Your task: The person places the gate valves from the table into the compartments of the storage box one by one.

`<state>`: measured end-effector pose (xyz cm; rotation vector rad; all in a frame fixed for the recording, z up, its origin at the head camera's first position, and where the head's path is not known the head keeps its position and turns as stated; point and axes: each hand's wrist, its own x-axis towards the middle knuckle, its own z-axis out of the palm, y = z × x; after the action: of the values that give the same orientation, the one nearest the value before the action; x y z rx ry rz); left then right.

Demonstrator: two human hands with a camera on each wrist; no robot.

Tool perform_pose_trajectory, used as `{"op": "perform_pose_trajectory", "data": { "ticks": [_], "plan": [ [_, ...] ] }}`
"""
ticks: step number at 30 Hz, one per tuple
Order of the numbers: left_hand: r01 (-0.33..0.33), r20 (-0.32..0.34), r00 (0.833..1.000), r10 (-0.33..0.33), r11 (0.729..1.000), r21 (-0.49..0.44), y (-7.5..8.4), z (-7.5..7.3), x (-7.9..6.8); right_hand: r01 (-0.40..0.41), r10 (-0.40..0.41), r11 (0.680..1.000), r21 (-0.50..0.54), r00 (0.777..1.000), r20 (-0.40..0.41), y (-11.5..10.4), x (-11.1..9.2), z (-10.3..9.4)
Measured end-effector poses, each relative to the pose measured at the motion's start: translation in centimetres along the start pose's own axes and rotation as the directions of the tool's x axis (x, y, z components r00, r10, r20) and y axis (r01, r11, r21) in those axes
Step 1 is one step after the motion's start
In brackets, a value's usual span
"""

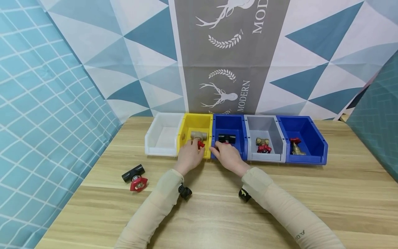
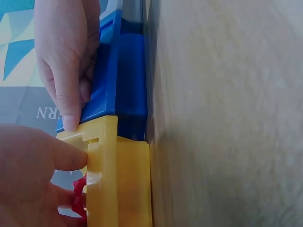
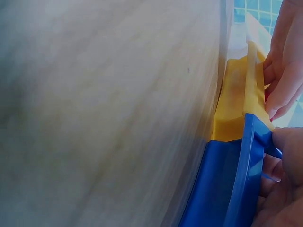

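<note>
In the head view my left hand (image 1: 190, 155) reaches over the front of the yellow bin (image 1: 202, 119). Its fingers curl about a beige valve (image 1: 199, 135) with a red handle, the thumb lying near the handle. My right hand (image 1: 228, 155) is over the front of the blue bin (image 1: 228, 121) beside it. The right thumb (image 3: 286, 137) lies by the corner where the yellow and blue bins meet, while the other fingers dip inside. A black valve (image 1: 227, 138) with a red handle lies in that bin, partly covered by this hand; whether the fingers grip it is hidden.
On the wooden table (image 1: 211, 221) a black valve with a red handle (image 1: 136, 178) lies at the left. A white bin (image 1: 161, 151) stands at the row's left end. A grey bin (image 1: 264, 157) and another blue bin (image 1: 308, 159) hold brass valves. Patterned cloth hangs behind.
</note>
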<state>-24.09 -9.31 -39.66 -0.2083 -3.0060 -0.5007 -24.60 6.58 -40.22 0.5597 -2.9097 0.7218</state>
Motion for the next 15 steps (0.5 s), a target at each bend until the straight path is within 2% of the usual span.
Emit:
{"op": "perform_pose_trajectory", "data": {
  "ticks": [7, 15],
  "plan": [
    [-0.015, 0.007, 1.0, 0.015, 1.0, -0.005, 0.1, -0.5, -0.6, 0.01, -0.01, 1.0, 0.001, 1.0, -0.003, 0.0, -0.1, 0.0],
    [-0.078, -0.079, 0.994, 0.076, 0.997, -0.02, 0.1, -1.2, -1.6, 0.007, -0.007, 1.0, 0.007, 1.0, 0.003, 0.0, 0.0, 0.0]
  ]
}}
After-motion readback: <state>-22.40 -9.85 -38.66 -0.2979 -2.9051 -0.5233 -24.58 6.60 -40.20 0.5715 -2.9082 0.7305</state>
